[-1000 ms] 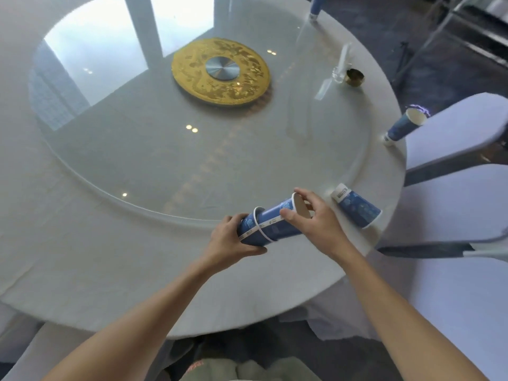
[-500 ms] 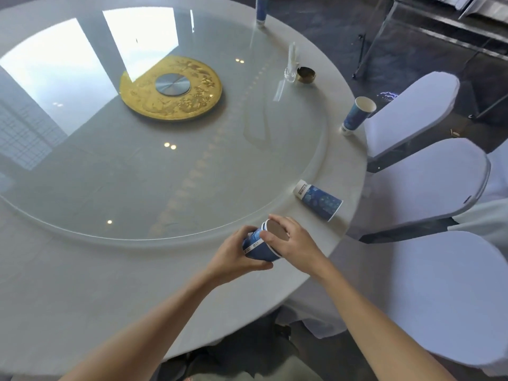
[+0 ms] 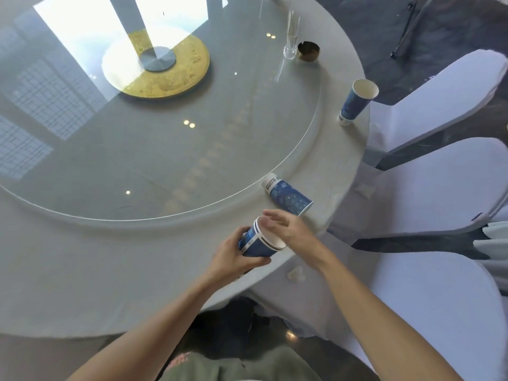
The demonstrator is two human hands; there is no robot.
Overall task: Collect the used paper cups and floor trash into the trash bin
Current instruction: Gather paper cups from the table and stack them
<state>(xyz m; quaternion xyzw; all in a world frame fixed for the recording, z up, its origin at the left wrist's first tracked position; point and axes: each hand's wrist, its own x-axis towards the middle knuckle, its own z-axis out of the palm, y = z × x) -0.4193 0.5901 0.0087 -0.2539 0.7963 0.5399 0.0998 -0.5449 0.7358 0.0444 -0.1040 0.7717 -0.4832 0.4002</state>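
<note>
My left hand (image 3: 233,259) grips a stack of nested blue paper cups (image 3: 259,243), mouth facing right, over the near edge of the round table (image 3: 82,270). My right hand (image 3: 288,229) hovers just right of the stack's rim with fingers spread and nothing in it. Another blue cup (image 3: 287,195) lies on its side on the tablecloth just beyond my right hand. A third blue cup (image 3: 356,101) stands upright near the table's right edge.
A glass turntable (image 3: 165,147) with a gold centre disc (image 3: 156,67) covers most of the table. A clear glass holder (image 3: 291,37) and a brass ashtray (image 3: 309,50) sit at the far right. White-covered chairs (image 3: 439,188) crowd the right side. Dark floor shows below.
The second cup has been pushed fully into the one my left hand holds. My right hand let go of it and opened. The view shifted right.
</note>
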